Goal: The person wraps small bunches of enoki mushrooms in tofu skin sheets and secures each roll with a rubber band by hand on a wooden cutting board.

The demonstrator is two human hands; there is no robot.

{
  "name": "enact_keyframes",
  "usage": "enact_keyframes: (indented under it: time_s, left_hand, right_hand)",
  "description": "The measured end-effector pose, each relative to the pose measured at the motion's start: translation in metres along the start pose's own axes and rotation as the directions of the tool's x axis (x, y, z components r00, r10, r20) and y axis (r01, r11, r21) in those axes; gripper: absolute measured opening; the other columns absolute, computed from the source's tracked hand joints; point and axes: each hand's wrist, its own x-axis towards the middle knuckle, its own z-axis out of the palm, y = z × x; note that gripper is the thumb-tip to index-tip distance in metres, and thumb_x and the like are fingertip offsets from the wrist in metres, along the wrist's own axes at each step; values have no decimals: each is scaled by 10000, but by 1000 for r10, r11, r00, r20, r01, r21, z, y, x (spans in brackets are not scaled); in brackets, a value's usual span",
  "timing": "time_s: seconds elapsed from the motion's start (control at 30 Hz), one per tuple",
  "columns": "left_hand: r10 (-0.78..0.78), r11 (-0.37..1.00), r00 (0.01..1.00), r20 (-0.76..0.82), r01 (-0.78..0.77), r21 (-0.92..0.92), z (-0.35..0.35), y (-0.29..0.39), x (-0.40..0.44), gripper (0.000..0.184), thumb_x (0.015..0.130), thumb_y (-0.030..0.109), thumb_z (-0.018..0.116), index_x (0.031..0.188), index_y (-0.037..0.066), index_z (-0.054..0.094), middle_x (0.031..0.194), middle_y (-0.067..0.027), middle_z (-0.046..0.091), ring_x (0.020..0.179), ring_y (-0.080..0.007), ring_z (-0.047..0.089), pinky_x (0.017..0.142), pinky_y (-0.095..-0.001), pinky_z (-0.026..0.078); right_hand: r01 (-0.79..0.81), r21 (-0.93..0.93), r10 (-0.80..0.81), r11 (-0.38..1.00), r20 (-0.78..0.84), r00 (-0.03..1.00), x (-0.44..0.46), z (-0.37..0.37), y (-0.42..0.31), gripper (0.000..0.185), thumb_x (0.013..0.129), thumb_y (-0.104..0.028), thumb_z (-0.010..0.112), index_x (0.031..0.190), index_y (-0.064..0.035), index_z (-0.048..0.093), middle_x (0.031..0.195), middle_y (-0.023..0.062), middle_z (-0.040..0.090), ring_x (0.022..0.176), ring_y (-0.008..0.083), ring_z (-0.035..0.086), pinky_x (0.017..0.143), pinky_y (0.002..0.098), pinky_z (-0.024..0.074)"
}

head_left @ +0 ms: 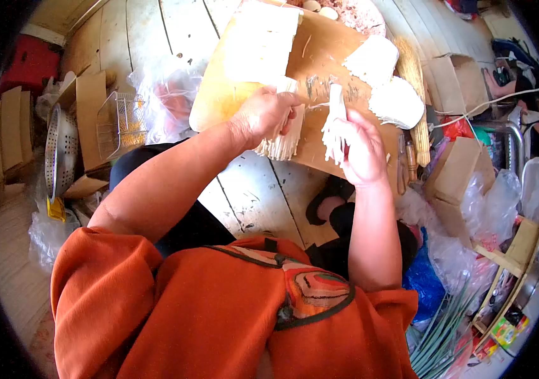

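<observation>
A tan board (323, 54) bears stacked white sheets (257, 44) at its upper left and two white lumps (397, 102) at its right edge. My left hand (263, 117) is closed over a bundle of thin white strips (280, 144) at the board's near edge; its fingertips are partly hidden. To the right of it, my right hand (365, 150) holds a smaller bunch of white strips (334, 123), its fingers curled around them above the board. The two bunches are apart. Small dark scraps lie on the board between them.
Right of the board lie a straw-coloured bundle (413, 95), wooden handles (411, 161), a cardboard box (462, 167) and plastic bags. At the left are a metal colander (61, 153), a wire basket (121, 123) and cardboard. Another person's foot (496, 85) shows at the far right.
</observation>
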Motion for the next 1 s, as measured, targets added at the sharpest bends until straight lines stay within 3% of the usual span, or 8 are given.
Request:
enact_keyframes:
  time_s: [0.17,0.23,0.3,0.57,0.73,0.83,0.9,1.0]
  left_hand:
    - [244,920,963,112,-193,-342,11,-3,-4,280,826,226,538,993,5,578,813,-91,598,732,-191,595,677,-320,479]
    - [334,832,858,390,-74,-550,17,-3,-7,332,793,231,534,1039,12,578,910,-106,624,824,-207,606,799,-324,476]
    - [395,837,819,417,-134,-530,20,-6,-6,428,755,235,549,1129,27,535,1007,-101,621,934,-208,601,883,-341,462]
    - [379,889,868,321,-246,-386,34,-3,-26,241,935,249,564,1054,47,506,807,-94,614,620,-205,628,536,-297,526]
    - [369,891,876,311,-239,-386,31,-11,-20,272,920,255,578,1074,49,491,833,-100,600,615,-212,629,524,-315,532]
    - [345,911,860,375,-210,-356,25,-17,-14,309,916,269,581,1110,46,491,886,-94,602,702,-196,630,628,-316,540]
    - [437,899,879,190,-431,-75,23,-20,-9,392,905,308,604,1162,36,487,946,-76,606,830,-165,605,753,-303,513]
    - [399,914,894,204,-404,-14,20,-20,-6,466,892,351,626,1197,30,482,1003,-62,604,930,-143,568,843,-297,476]
  right_hand:
    - [-24,232,-7,972,133,991,-10,12,-4,172,886,-141,499,924,-6,599,671,25,567,531,87,510,489,221,413]
    - [-97,221,49,970,214,976,-8,13,-1,186,882,-147,463,883,-7,585,651,36,555,534,105,510,493,227,418]
    - [-61,163,25,985,215,976,-7,15,2,199,886,-151,438,864,-11,577,620,33,538,509,104,494,476,228,413]
    - [-101,-45,99,994,-38,994,-12,26,-2,166,896,-143,472,860,-29,588,660,23,558,543,91,528,486,220,427]
    - [-152,-204,148,967,-32,988,-11,22,-7,177,897,-151,486,860,-18,598,664,29,577,545,96,542,489,234,436]
    - [-203,-380,231,902,29,973,-11,12,-11,207,899,-163,486,878,-5,618,676,57,616,560,116,571,516,256,463]
    - [-117,-621,157,775,10,987,-12,8,-16,218,897,-159,490,913,8,630,690,79,644,600,148,610,576,274,493]
    - [-41,-630,6,775,-56,998,-13,1,-14,182,883,-161,566,933,2,632,756,72,655,654,144,611,624,276,502]
